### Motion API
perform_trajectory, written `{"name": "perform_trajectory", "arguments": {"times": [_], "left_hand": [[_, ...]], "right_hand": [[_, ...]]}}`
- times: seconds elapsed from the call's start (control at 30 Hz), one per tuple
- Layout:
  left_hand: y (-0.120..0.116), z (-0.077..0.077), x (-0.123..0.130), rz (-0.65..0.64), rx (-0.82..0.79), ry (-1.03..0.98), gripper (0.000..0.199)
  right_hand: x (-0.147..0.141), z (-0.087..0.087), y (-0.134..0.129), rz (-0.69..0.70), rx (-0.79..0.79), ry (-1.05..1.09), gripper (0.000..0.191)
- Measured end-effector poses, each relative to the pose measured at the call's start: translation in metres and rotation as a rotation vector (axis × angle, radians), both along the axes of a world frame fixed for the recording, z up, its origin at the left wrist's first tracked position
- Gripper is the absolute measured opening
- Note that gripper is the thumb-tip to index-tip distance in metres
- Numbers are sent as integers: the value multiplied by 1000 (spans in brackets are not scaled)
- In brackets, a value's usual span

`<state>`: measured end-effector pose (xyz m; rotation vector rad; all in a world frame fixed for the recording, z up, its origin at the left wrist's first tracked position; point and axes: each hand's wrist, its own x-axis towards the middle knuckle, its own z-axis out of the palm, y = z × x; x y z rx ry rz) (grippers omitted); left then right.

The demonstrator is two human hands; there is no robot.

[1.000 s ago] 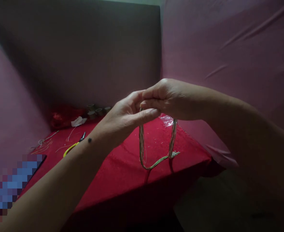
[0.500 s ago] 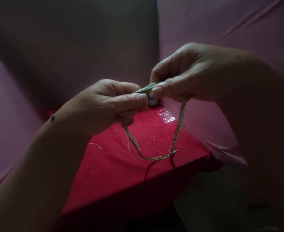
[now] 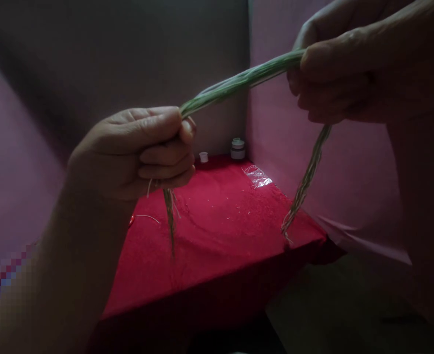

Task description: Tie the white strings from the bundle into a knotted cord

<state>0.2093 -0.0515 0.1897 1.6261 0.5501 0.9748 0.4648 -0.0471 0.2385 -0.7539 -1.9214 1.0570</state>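
Observation:
A bundle of green and pale threads is stretched between my two hands, above a table with a red cloth. My left hand pinches its lower left end between thumb and fingers, the other fingers curled in. Higher up on the right, my right hand grips the other end between thumb and forefinger. From each hand a thinner, brownish-green tail of strands hangs down, frayed at the bottom on the right. Inside both fists the threads are hidden.
The red cloth carries thread scraps and a clear plastic piece near its right edge. A white-lidded jar and a small white cap stand at the back. Pink cloth hangs on the right. Something small and red shows beside my left wrist.
My hands have moved far apart, the right one up and to the right, so a longer green stretch shows. The hanging loop below has parted into two separate tails.

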Motion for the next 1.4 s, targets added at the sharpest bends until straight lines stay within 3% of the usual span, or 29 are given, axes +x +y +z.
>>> {"name": "perform_trajectory", "arguments": {"times": [0.1, 0.33, 0.5, 0.8, 1.03, 1.17, 1.4], "left_hand": [[10, -14, -2, 6, -88, -8, 27], [56, -72, -18, -2, -332, -18, 13], [71, -102, -25, 72, -403, 25, 11], [80, -117, -38, 121, -463, 21, 8], [77, -114, -36, 84, -473, -22, 14], [72, -117, -44, 81, -455, 13, 13], [57, -136, -75, 134, -485, 106, 14]], "right_hand": [[-6, -5, 9, -81, 162, -165, 16], [-19, -37, 55, 26, -178, -136, 17], [-24, -63, 91, -26, -251, -180, 17], [-20, -79, 131, -7, -391, -37, 18], [-10, -93, 148, -37, -504, 62, 24], [0, -87, 145, 6, -507, 143, 22], [9, -66, 139, -7, -447, 177, 23]]}}
